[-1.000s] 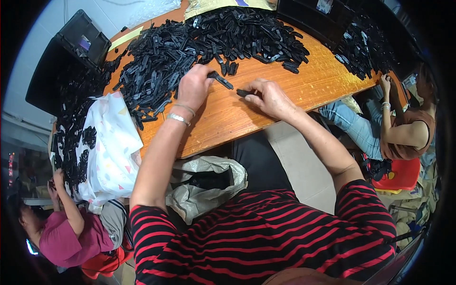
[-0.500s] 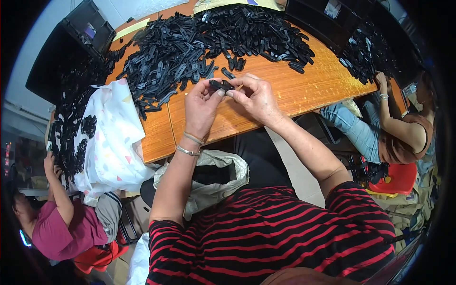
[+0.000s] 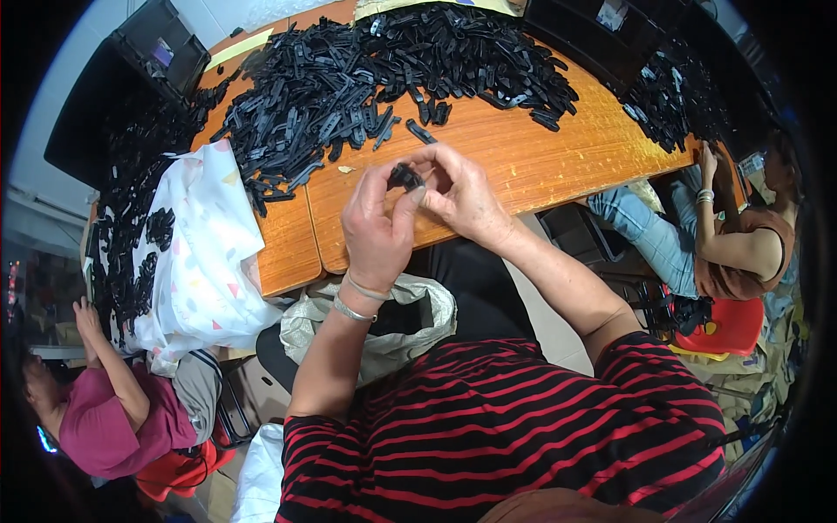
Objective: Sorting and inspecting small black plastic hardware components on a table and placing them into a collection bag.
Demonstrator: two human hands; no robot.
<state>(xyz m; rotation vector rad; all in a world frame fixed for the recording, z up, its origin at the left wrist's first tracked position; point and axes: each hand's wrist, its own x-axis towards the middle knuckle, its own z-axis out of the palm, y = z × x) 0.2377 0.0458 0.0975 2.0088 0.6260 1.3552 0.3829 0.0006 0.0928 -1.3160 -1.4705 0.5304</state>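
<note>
Over the near part of the wooden table, my left hand and my right hand meet around a small black plastic piece. Thumbs and fingertips of both hands pinch it, and they cover much of it; whether it is one part or two together I cannot tell. Just beyond my fingers lies a single loose black strip-shaped part. Farther off spreads a large heap of similar black plastic parts.
An open woven sack stands below the table edge by my lap. White patterned plastic sheeting drapes over the table's left side. Black bins stand at the far corners. Co-workers sit left and right, each beside more black parts.
Both hands have come slightly nearer to me with the black piece, and my left hand has turned. The piece now sits at a different angle between my fingers.
</note>
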